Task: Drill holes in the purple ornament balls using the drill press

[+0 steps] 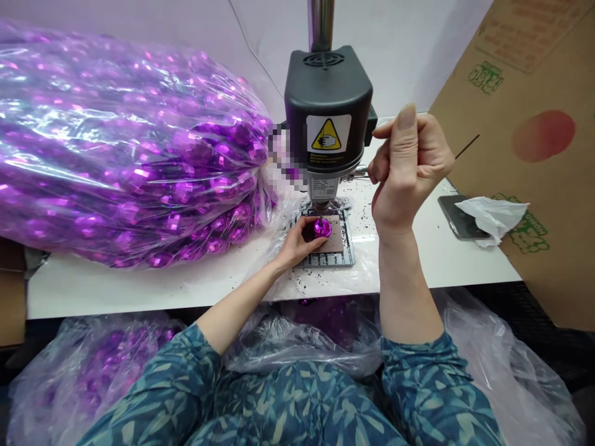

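A shiny purple faceted ball [322, 228] sits under the spindle of a black drill press [328, 99], on a brown board [335, 243] over the machine's grey base plate [346, 261]. My left hand [297, 243] pinches the ball from the left between thumb and fingers. Raised at the right of the machine head, my right hand [411, 161] is closed, its fingers curled around a thin dark lever whose tip [467, 146] sticks out to the right. Dark shavings lie around the base.
A large clear bag of purple balls [176, 167] fills the left of the white table [139, 288]. At the right are a phone [458, 217] under a white tissue [495, 214] and a cardboard box [553, 204]. Plastic bags [111, 371] lie below the table edge.
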`<state>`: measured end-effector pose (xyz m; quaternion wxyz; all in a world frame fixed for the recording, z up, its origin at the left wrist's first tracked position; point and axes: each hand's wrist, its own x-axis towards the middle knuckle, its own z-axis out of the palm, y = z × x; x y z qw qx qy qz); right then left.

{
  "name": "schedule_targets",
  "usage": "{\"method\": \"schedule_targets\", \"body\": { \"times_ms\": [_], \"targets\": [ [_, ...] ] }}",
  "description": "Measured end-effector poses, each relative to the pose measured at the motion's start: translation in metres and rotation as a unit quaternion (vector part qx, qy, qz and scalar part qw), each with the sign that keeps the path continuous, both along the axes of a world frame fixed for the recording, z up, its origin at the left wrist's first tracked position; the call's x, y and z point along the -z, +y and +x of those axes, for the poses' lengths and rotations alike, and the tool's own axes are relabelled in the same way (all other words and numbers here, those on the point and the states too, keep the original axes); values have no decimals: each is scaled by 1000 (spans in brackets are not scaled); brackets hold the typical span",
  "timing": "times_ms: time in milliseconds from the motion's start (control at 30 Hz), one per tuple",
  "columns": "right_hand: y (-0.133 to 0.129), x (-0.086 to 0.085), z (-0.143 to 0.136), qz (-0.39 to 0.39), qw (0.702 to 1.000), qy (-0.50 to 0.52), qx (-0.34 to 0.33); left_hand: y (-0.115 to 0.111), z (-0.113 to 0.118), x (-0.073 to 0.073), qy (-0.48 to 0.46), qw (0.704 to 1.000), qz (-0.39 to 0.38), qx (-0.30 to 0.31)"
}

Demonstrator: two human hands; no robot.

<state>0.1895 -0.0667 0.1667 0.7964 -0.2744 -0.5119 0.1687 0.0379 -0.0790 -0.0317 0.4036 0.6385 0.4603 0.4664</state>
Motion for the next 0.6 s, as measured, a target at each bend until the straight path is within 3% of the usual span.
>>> {"method": "schedule_targets", "body": {
  "times_ms": [200,600],
  "targets": [
    [0,3,1,-11,1000,-17,24,2,0,4,-38,999,0,23],
    [-10,32,1,67,997,23,14,0,0,2,-33,999,11,21]
  ]
}}
